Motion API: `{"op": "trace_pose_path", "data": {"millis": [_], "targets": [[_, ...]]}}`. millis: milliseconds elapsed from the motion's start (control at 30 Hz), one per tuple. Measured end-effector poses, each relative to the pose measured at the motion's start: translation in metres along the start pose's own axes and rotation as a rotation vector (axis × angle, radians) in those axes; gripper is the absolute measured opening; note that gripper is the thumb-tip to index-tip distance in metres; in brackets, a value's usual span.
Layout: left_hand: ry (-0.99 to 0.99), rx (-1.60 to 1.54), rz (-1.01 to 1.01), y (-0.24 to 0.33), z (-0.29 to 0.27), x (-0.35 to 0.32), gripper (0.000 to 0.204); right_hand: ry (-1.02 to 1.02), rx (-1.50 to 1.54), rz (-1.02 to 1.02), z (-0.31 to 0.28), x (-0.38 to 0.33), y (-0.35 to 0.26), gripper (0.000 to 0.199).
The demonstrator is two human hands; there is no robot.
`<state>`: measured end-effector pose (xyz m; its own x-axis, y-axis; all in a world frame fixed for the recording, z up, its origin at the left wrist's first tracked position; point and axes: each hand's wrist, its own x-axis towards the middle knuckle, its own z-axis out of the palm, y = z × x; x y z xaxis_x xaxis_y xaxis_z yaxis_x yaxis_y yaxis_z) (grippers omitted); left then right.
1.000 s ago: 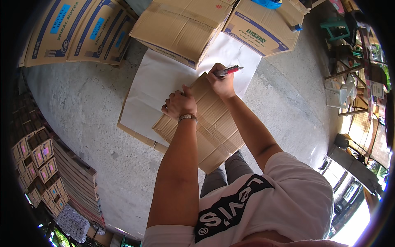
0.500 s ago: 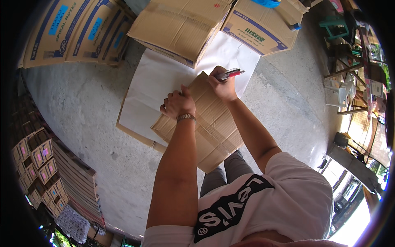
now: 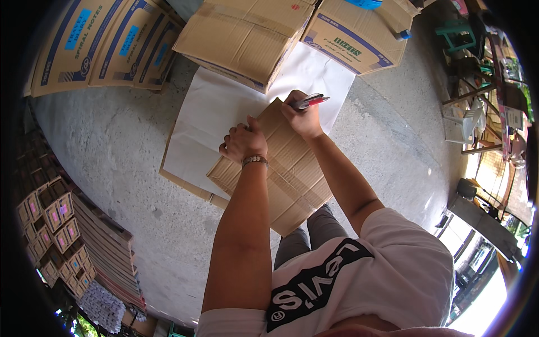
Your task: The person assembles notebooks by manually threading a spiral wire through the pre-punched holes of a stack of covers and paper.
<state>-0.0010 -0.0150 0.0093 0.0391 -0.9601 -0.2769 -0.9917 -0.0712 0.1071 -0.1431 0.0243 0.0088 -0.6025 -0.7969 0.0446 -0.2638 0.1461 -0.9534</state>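
A brown cardboard box (image 3: 289, 168) with a strip of tape across it sits in front of me, tilted, over a large white sheet (image 3: 208, 112). My left hand (image 3: 244, 140), with a metal watch on its wrist, is closed at the box's far left edge. Whatever its curled fingers hold, if anything, is hidden. At the box's far right edge, my right hand (image 3: 302, 117) grips a pen (image 3: 309, 101) with a dark, shiny barrel and a red part. The pen sticks out to the right above the hand; its other end is hidden in the fingers.
Beyond the white sheet stand a large carton (image 3: 244, 36) and a printed carton (image 3: 351, 42) with a blue item on top. More cartons (image 3: 106, 48) stand at the far left. Stacks of small boxes (image 3: 53, 219) line the left side. A green stool (image 3: 456, 36) is at the far right.
My right hand and the pen have shifted very slightly to the left, and the pen has turned a little. My left hand keeps its place at the box's edge.
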Motion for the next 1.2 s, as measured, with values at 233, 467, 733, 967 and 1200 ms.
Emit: {"op": "trace_pose_path", "data": {"millis": [233,467,733,967,1200], "targets": [[0.0,-0.008,-0.017,0.001,-0.002,-0.002,0.053,0.006,-0.026,-0.015,0.0,0.0,0.005,0.011],[0.018,-0.015,-0.018,0.001,-0.002,-0.004,0.054,0.032,-0.007,-0.011,0.001,0.0,0.006,0.011],[0.021,0.007,-0.01,0.001,0.001,-0.001,0.053,0.066,-0.032,-0.028,0.001,0.002,0.001,0.012],[0.014,0.082,0.015,0.002,0.004,-0.003,0.058,0.037,0.099,0.169,-0.003,0.004,0.015,0.007],[0.038,0.084,0.023,0.001,0.004,-0.002,0.06,0.238,-0.047,0.438,-0.13,0.15,0.032,0.038]]}}
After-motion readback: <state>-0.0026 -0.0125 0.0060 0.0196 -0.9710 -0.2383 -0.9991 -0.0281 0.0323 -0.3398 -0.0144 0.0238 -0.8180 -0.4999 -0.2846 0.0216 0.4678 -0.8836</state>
